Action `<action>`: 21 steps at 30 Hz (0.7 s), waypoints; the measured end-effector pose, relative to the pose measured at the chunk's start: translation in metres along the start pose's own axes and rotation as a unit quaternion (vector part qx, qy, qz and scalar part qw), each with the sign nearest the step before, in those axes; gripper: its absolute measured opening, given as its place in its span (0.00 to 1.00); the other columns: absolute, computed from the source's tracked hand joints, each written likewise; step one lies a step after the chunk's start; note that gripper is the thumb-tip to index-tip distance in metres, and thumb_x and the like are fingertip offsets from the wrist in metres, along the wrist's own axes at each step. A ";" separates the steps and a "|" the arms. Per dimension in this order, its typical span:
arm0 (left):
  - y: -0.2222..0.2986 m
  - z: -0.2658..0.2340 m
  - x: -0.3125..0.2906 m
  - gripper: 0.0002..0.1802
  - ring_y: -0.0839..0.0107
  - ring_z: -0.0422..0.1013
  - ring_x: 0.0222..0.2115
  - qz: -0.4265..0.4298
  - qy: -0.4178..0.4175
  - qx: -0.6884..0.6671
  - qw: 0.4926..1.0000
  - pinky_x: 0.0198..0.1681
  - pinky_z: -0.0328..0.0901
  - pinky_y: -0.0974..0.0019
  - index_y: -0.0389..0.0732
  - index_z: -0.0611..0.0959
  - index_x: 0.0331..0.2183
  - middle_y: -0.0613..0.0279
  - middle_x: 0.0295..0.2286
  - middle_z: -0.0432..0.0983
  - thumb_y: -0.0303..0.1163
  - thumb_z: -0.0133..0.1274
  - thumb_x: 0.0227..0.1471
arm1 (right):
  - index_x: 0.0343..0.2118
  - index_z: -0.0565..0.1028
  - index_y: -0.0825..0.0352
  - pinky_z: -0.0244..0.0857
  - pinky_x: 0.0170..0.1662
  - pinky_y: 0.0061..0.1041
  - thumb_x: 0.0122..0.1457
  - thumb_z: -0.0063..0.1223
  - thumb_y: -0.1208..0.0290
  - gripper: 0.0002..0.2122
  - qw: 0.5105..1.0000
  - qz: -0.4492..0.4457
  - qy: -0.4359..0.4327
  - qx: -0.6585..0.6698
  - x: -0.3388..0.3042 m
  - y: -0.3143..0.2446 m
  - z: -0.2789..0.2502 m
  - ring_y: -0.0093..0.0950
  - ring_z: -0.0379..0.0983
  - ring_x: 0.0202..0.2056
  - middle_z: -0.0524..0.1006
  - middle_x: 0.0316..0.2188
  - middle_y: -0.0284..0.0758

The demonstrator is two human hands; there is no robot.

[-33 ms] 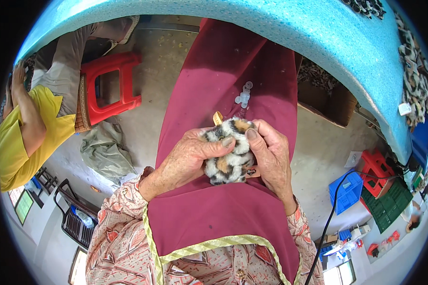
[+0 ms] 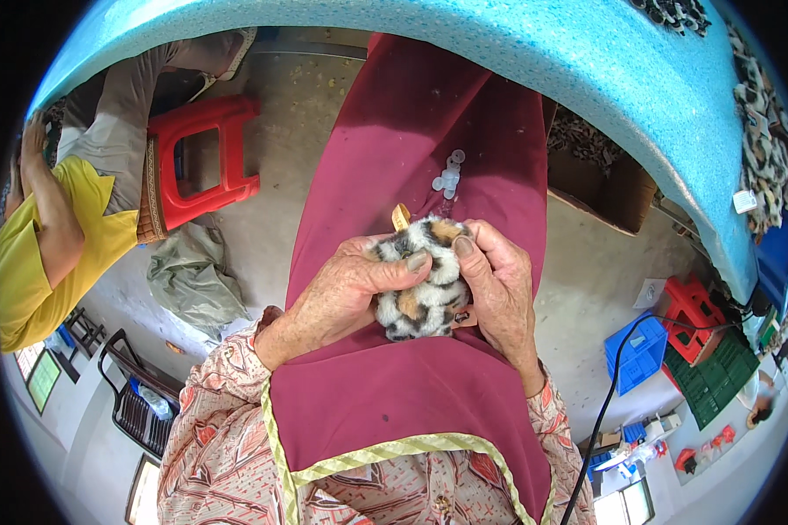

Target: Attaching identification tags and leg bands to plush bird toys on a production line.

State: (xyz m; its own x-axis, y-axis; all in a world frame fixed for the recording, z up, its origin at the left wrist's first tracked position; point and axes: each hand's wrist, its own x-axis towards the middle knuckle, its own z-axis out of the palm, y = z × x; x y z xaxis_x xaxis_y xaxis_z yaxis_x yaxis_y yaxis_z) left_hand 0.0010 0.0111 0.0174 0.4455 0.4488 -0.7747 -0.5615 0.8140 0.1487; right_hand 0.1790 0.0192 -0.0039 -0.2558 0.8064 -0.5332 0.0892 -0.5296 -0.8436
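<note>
A small plush toy (image 2: 422, 289) in white, black and orange fur is held over my lap between both hands. My left hand (image 2: 346, 284) grips its left side, the thumb pressed onto the fur. On the other side, my right hand (image 2: 499, 280) pinches the upper right edge between thumb and fingers. A yellowish ribbon loop (image 2: 400, 216) stands up from the toy's top. By my right palm, a pinkish tag (image 2: 466, 317) shows at the toy's lower right. Several small translucent plastic discs (image 2: 448, 179) lie on my maroon apron (image 2: 350, 192), beyond the toy.
A blue speckled table (image 2: 587, 96) curves across the far side, with furry pieces (image 2: 766, 131) heaped at its right. Beneath stands a cardboard box (image 2: 600, 192). A person in a yellow top (image 2: 61, 245) sits at left by a red stool (image 2: 236, 149). A black cable (image 2: 600, 420) hangs at right.
</note>
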 end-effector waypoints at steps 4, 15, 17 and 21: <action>-0.001 0.002 -0.001 0.19 0.69 0.73 0.37 0.002 -0.025 -0.020 0.999 0.43 0.69 0.66 0.32 0.74 0.44 0.58 0.37 0.75 0.30 0.55 0.51 | 0.29 0.71 0.71 0.57 0.24 0.16 0.61 0.46 0.66 0.12 0.999 -0.034 0.023 0.014 -0.003 -0.005 0.006 0.14 0.61 0.23 0.67 0.19 0.27; -0.003 -0.002 -0.003 0.21 0.68 0.73 0.38 -0.008 -0.065 -0.030 0.997 0.44 0.69 0.65 0.33 0.72 0.47 0.57 0.37 0.75 0.26 0.54 0.50 | 0.28 0.71 0.71 0.58 0.29 0.16 0.61 0.47 0.66 0.11 0.997 -0.043 0.035 0.047 -0.008 -0.004 0.007 0.15 0.61 0.25 0.68 0.21 0.27; -0.003 -0.003 -0.002 0.21 0.69 0.73 0.38 -0.002 -0.062 -0.004 0.998 0.44 0.69 0.65 0.33 0.73 0.47 0.57 0.37 0.76 0.24 0.55 0.50 | 0.28 0.70 0.71 0.58 0.29 0.16 0.61 0.48 0.67 0.11 0.997 -0.055 0.041 0.042 -0.009 -0.003 0.006 0.15 0.61 0.25 0.68 0.21 0.27; 0.000 -0.001 0.000 0.20 0.69 0.74 0.37 -0.007 -0.044 0.001 0.999 0.43 0.70 0.66 0.33 0.74 0.45 0.58 0.36 0.76 0.22 0.56 0.48 | 0.27 0.70 0.71 0.58 0.29 0.16 0.60 0.48 0.68 0.11 0.996 -0.071 0.046 0.040 -0.003 -0.008 0.007 0.15 0.61 0.26 0.68 0.22 0.27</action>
State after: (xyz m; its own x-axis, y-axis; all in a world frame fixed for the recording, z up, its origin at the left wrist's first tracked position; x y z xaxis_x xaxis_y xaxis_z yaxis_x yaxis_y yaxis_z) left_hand 0.0001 0.0100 0.0168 0.5130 0.4681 -0.7195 -0.5532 0.8212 0.1398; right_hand 0.1720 0.0187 0.0047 -0.1718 0.8928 -0.4164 -0.0184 -0.4255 -0.9048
